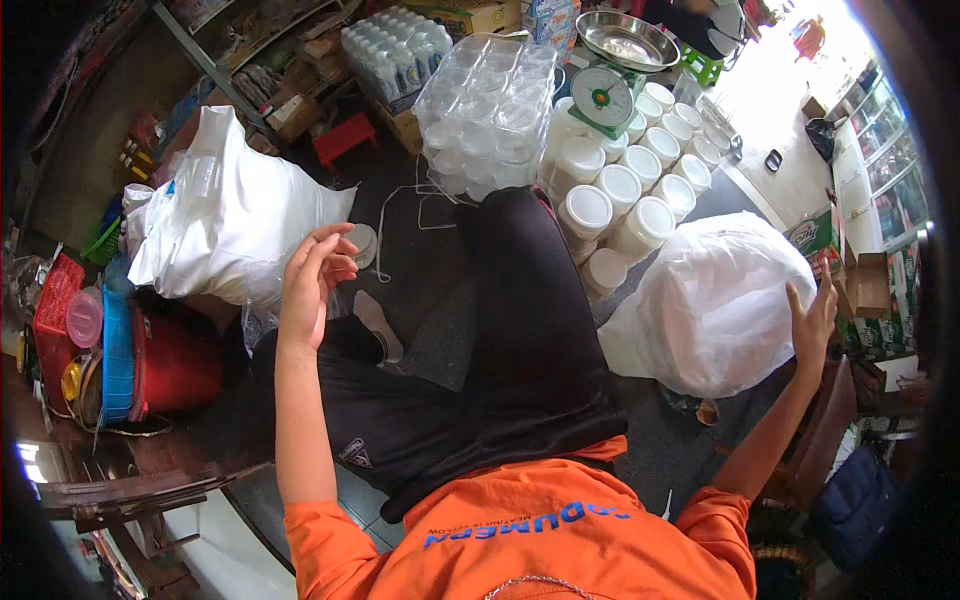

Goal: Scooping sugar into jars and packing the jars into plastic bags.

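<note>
My left hand [322,265] is raised with its fingers loosely bent and apart, holding nothing. Behind it stands a bulging white sack [235,215]. Just past its fingertips a round pale lid or jar [362,243] shows partly. At the right, my right hand [815,315] has its thumb and fingers spread beside a big, rounded white plastic bag [725,300]; whether it touches the bag I cannot tell. What the bag holds is blurred by its plastic. Several filled jars with white lids [618,184] stand in rows beyond the bag.
A green dial scale with a steel bowl [603,98] stands among the jars. Wrapped clear empty containers [490,115] are stacked ahead, near bottled packs [395,55] and a red stool [344,140]. A red tub [175,360] sits left; an open cardboard box [868,285] lies right.
</note>
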Demonstrator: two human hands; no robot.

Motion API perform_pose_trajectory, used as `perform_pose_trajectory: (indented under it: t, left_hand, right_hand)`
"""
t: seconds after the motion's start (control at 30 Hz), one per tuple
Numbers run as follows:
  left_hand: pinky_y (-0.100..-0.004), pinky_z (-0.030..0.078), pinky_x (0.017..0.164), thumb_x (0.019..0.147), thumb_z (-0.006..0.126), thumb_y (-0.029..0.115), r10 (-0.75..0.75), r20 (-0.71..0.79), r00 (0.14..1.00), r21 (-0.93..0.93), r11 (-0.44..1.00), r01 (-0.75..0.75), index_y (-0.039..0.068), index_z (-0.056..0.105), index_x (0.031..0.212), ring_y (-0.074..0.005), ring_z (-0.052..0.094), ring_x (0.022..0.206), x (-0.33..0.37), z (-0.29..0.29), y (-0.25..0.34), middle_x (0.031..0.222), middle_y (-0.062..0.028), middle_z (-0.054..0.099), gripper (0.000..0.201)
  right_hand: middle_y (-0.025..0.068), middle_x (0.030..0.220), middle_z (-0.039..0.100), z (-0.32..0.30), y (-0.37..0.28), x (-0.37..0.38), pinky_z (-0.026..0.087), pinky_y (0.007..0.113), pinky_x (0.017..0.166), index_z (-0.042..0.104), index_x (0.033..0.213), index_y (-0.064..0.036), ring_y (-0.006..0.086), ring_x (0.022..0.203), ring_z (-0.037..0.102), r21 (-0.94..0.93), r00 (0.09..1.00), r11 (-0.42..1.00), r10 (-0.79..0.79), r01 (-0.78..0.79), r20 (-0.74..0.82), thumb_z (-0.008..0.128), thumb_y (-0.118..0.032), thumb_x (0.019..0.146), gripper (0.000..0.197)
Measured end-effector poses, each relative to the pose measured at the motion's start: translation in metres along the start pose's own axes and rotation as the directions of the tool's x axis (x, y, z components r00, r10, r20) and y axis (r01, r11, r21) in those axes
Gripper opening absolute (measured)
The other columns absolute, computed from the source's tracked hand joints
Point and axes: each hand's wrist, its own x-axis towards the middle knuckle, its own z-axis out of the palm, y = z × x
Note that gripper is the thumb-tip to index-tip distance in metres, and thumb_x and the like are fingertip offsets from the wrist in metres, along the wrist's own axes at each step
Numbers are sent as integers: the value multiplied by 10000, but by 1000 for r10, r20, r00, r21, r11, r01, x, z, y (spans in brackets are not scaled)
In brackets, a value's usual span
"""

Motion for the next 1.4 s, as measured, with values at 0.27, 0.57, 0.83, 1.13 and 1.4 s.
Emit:
perform_pose_trajectory:
  t: [0.27,0.57,0.83,1.13,1.4]
  left_hand:
    - [-246,526,813,1091,558,253,6,-12,1000,74,997,-5,44,671,1301,-86,669,849,26,-12,5,1007,-17,689,317]
    - [-257,521,862,1089,580,294,23,92,996,232,972,-44,78,686,1299,-81,666,884,113,-44,-5,1025,-16,712,320]
    - [-338,536,948,1074,623,340,-334,285,898,798,602,-29,26,611,1420,-221,680,1025,132,-75,-38,1169,-136,701,467]
    - [-500,501,1067,1065,594,329,-256,268,929,820,566,-81,-6,561,1423,-432,631,1231,132,-79,-32,1275,-252,661,491]
    - [-488,494,1067,1074,592,297,-245,292,925,846,517,-130,11,536,1453,-433,627,1239,134,-76,-41,1329,-254,651,478]
  right_hand:
    - [80,1264,699,3,-267,-1,506,330,982,621,1430,-78,202,1190,657,914,930,361,-366,188,-46,661,-128,1047,388]
    - [184,1274,697,90,-548,47,488,432,1057,592,1424,-62,331,1237,653,872,682,409,-720,270,128,742,-359,979,555]
    - [228,1411,633,177,-638,96,423,559,1135,561,1485,-75,437,1351,573,623,658,566,-745,540,107,758,-511,910,749]
    - [308,1667,321,229,-640,101,244,592,1260,347,1651,-82,478,1577,272,356,663,798,-602,487,444,835,-693,750,1193]
    - [268,1650,406,235,-647,91,485,477,1142,392,1635,-107,432,1428,532,200,661,751,-652,629,371,729,-485,956,847]
